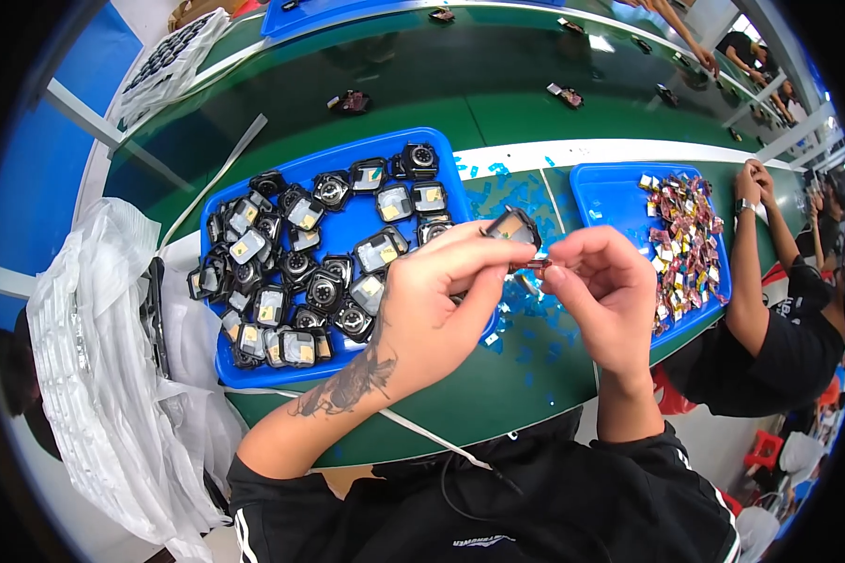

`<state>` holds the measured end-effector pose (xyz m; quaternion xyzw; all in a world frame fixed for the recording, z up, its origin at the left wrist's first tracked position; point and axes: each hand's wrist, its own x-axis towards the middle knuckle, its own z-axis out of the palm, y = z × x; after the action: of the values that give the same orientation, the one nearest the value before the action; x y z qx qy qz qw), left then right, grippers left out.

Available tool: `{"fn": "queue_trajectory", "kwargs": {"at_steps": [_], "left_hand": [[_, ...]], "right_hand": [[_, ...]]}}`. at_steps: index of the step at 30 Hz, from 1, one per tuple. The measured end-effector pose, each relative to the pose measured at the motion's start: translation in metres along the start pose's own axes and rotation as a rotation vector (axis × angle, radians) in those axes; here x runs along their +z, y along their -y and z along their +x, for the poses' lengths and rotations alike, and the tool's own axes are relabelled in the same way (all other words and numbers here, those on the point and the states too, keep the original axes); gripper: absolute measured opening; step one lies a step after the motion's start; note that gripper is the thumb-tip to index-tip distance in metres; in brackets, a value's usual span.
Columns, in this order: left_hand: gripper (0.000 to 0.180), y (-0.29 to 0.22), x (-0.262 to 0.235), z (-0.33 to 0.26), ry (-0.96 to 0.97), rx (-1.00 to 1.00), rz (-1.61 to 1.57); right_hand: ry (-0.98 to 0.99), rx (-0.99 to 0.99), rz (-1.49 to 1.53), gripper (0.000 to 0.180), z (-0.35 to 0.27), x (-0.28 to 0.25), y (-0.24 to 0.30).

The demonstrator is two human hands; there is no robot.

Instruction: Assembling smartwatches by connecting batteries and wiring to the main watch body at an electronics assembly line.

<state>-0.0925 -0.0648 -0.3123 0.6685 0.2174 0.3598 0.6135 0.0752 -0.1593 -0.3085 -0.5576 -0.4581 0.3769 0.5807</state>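
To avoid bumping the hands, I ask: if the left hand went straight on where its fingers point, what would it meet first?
Most likely the right hand, just ahead, beside the small reddish part that the left hand seems to pinch. Depth is unclear from this one view.

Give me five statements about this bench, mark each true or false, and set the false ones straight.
1. The left blue tray holds black smartwatch cases. True.
2. The right blue tray holds smartwatch cases too. False: it holds many small reddish, yellow and pale parts.
3. Small blue pieces lie scattered on the green table between the trays. True.
4. The left hand and the right hand are far apart. False: they meet at a small reddish part.
5. The co-worker at the right wears a white shirt. False: it is black.
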Motion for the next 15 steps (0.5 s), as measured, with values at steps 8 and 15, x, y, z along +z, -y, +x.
{"fn": "queue_trajectory", "kwargs": {"at_steps": [8, 15], "left_hand": [[0.029, -0.008, -0.007, 0.004, 0.069, 0.461, 0.626], [0.028, -0.002, -0.012, 0.005, 0.03, 0.66, 0.907]], "right_hand": [[0.054, 0.088, 0.266, 0.022, 0.002, -0.005, 0.0], [0.03, 0.143, 0.246, 0.018, 0.003, 0.004, 0.002]]}}
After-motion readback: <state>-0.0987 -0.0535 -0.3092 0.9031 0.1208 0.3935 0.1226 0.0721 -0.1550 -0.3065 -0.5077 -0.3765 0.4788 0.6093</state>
